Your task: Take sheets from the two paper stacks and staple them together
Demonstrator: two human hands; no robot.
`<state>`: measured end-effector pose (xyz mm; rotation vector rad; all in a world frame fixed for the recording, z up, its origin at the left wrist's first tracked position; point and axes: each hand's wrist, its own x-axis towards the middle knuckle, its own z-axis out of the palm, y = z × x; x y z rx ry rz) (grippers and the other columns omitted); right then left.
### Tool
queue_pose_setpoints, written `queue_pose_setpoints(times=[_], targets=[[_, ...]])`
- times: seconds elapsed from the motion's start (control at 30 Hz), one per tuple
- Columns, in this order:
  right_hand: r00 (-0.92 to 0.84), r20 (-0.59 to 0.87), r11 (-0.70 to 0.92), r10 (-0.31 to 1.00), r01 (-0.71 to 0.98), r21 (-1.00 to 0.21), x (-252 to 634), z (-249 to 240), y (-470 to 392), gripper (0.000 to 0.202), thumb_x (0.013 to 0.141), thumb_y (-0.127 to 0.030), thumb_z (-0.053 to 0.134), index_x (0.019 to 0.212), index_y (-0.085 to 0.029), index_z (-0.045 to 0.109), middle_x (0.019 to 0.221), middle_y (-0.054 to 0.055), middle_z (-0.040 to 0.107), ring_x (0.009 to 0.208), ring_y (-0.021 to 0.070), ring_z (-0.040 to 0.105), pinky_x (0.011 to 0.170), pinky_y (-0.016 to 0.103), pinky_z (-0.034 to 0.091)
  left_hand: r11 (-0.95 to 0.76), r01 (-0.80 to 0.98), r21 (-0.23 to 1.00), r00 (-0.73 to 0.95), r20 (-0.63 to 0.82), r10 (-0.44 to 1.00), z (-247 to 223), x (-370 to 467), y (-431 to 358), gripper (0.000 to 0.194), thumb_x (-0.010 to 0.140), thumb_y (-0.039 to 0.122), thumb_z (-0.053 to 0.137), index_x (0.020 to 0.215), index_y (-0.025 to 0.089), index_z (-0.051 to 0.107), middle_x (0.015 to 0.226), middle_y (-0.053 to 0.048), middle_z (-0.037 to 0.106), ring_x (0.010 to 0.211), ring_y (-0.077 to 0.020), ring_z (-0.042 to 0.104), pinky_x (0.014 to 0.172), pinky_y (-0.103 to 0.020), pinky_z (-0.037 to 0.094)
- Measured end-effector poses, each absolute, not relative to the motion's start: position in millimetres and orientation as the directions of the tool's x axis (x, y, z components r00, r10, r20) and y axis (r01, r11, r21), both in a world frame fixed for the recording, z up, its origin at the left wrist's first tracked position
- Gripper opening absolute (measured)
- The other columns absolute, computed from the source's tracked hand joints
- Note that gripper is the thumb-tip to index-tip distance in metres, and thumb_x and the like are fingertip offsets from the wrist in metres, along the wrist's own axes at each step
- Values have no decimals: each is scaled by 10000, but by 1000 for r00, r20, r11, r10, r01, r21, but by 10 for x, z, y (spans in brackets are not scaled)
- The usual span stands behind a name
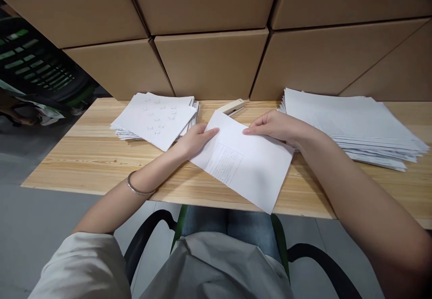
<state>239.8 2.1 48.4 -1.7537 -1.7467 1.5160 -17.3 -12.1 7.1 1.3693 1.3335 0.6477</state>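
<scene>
A white sheet of paper point(256, 164) with a small printed block of text is held tilted above the wooden table, its near corner reaching the front edge. My left hand point(198, 139) grips its left edge, thumb on top. At the far edge my right hand point(270, 126) pinches the paper between thumb and fingers. Whether it is one sheet or a few, I cannot tell. Just behind the paper lies a cream stapler point(232, 106), partly covered by it. To the left rests a stack of papers point(155, 117) with scattered drawn marks on the top sheet.
A taller stack of white paper point(347, 114) sits on the right of the wooden table point(77, 155). Stacked cardboard boxes point(212, 65) form a wall along the back edge. Chair armrests point(148, 236) flank my lap, and a dark slatted chair back point(37, 60) stands at far left.
</scene>
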Motion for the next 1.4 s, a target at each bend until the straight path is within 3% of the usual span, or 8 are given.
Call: queue_pose_setpoints(times=[0.63,0.73,0.87,1.0,1.1,1.2,1.3,1.4], targets=[[-268,-514,-345,815,488,-801,2446,343,97,219,685,-466,878,788,-277,835,870,65,809,687,238,708,518,332,552,77,515,854,102,-150,983,31,-112,-90,341,944,468,632,731,211,563,726,-33,606,663,-190,549,649,-349,403],[-219,-523,-352,824,527,-774,2394,311,93,223,727,-468,833,742,-248,797,868,78,802,684,239,707,529,328,541,-21,629,777,54,-17,998,24,-111,-77,120,946,305,627,912,190,619,727,-6,572,694,-186,549,703,-346,436],[-148,-506,-333,850,592,-734,2291,304,61,217,786,-414,766,717,-212,727,816,72,767,634,203,668,517,293,479,-162,697,698,126,103,987,25,-128,-96,420,954,161,540,1370,128,585,851,-48,684,847,-233,653,866,-386,511],[-123,-462,-281,879,649,-707,2211,320,22,234,813,-405,722,711,-209,644,714,27,681,565,156,573,493,275,387,-187,754,629,175,82,981,29,-152,-126,464,972,156,477,1408,119,631,1080,-133,774,1052,-299,698,1002,-426,507],[-123,-382,-182,916,720,-670,2186,324,7,271,842,-423,673,693,-215,583,683,8,630,564,145,530,502,278,334,-184,774,606,182,65,981,17,-157,-116,435,975,156,452,1336,133,693,1159,-158,774,1085,-320,699,986,-421,514],[-101,-258,-54,961,844,-533,2157,295,0,259,878,-451,614,779,-217,662,816,49,714,730,215,639,593,303,413,-204,785,585,187,90,978,-12,-134,-69,368,971,151,444,1166,158,756,1022,-139,774,992,-307,699,962,-424,511],[-103,6,98,995,925,-366,2085,215,-4,311,922,-360,552,1077,-169,742,1142,144,753,1074,346,679,874,430,522,-211,808,551,184,104,977,-46,-89,-10,326,983,159,432,1032,147,755,981,-138,740,933,-288,678,948,-426,499],[-261,280,342,924,891,-297,1981,105,28,566,916,-190,486,1463,-71,573,1507,197,582,1412,372,523,1180,533,397,-224,814,536,199,106,974,-74,-51,31,324,1001,178,414,1022,124,733,981,-149,711,912,-280,658,938,-425,488]])
